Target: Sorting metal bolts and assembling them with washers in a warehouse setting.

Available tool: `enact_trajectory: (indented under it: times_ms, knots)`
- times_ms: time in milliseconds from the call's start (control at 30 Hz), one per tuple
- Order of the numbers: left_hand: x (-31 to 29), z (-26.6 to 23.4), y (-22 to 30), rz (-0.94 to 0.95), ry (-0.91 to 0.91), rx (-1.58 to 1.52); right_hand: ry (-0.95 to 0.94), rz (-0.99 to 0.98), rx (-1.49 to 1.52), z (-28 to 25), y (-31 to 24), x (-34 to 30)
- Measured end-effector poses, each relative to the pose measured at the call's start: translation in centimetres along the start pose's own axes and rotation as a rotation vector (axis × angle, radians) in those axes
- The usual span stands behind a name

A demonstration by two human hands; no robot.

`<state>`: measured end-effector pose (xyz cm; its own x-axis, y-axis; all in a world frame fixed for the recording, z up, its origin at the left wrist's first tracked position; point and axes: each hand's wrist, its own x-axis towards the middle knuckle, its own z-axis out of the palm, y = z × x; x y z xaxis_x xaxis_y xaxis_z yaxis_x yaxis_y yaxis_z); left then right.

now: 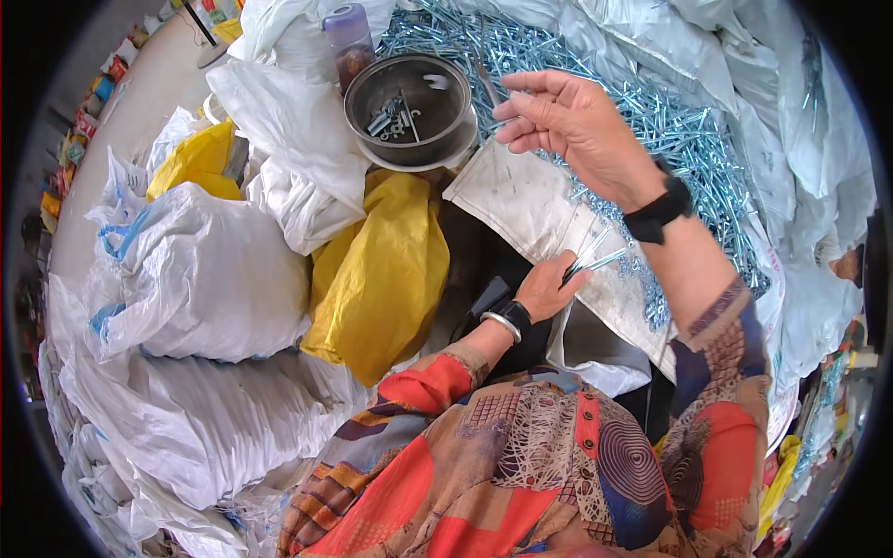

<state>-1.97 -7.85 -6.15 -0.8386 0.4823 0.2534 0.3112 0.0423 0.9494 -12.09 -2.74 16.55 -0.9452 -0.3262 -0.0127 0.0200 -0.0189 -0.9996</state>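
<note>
The left hand [544,288] has its fingers clamped on slim bolts [605,259] jutting beyond their tips; a slack pinch could spill them; the right hand [579,119] hangs with fingers apart, bolt pile [674,126] behind them.

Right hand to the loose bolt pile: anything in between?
Nothing visible. The right hand shows over the bolt pile itself. The dark bowl stands off to its left, and the white bags lie at the pile's edges. What lies directly under the palm is hidden.
</note>
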Motion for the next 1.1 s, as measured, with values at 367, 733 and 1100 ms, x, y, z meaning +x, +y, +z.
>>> enact_trajectory:
  times_ms: [367, 733, 1100]
  knots:
    - [0.5, -0.3, -0.5, -0.082, -0.021, 0.034, 0.512, 0.237, -0.213, -10.6, 5.2, -16.9]
    - [1.2, 0.8, -3.4, -0.023, 0.073, 0.117, 1.040, 0.228, -1.488, -24.1, 13.9, -40.0]
    - [0.9, 2.1, -3.3, 0.030, 0.107, 0.267, 1.049, 0.312, -1.492, -26.5, 14.3, -37.9]
